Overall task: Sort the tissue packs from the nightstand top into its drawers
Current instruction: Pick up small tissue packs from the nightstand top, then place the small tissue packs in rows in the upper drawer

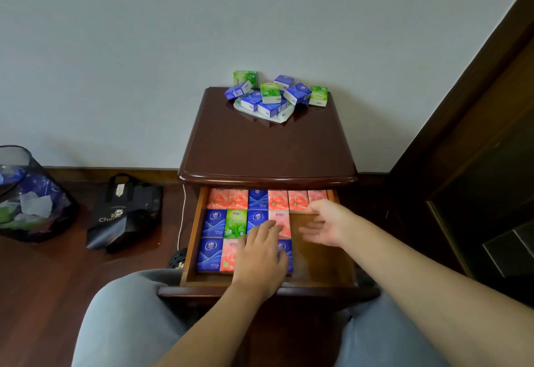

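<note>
A dark wooden nightstand [268, 147] stands against the wall with its top drawer [320, 256] pulled out. Blue, green and pink tissue packs [215, 223] lie flat in rows inside the drawer, filling its left part. A loose pile of blue and green tissue packs [274, 96] sits at the back of the nightstand top. My left hand [260, 256] lies flat on the packs in the drawer's front rows, fingers straight. My right hand [323, 223] hovers over the drawer's right part, fingers relaxed, holding nothing.
A mesh waste bin [26, 196] with a plastic liner stands on the floor at far left. A black bag [127, 210] lies beside the nightstand. Dark wooden furniture [476, 164] rises close on the right. My knees frame the drawer front.
</note>
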Demonstrator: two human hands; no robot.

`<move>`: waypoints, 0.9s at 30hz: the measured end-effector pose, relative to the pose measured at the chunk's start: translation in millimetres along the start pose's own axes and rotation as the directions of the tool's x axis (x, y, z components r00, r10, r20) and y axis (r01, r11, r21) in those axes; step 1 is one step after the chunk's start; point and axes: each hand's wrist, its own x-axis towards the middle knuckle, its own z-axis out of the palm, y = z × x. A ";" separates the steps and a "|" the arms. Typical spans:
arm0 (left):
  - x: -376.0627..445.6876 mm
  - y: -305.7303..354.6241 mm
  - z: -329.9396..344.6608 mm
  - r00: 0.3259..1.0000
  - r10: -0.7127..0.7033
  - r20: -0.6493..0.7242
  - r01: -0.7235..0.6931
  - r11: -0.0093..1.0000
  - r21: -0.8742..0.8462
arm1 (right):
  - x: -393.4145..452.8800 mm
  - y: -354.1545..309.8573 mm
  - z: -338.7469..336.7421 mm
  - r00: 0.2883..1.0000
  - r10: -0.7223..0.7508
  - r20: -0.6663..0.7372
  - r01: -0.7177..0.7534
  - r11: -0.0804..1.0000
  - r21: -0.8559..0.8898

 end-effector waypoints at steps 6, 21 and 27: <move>69.1 -8.9 -68.1 0.884 -0.023 -0.467 -0.011 0.997 -0.071 | -22.4 -48.7 0.4 0.924 -0.363 0.122 0.382 0.853 -0.355; 201.9 -57.9 -75.2 0.976 -0.120 -0.181 0.152 0.972 0.179 | 87.1 -114.4 88.5 0.274 -0.959 0.075 0.763 0.169 -0.624; 245.4 -66.5 -76.6 0.931 -0.137 -0.338 0.187 0.975 0.119 | 123.3 -159.7 134.7 -0.020 -0.968 0.251 0.602 -0.212 -0.770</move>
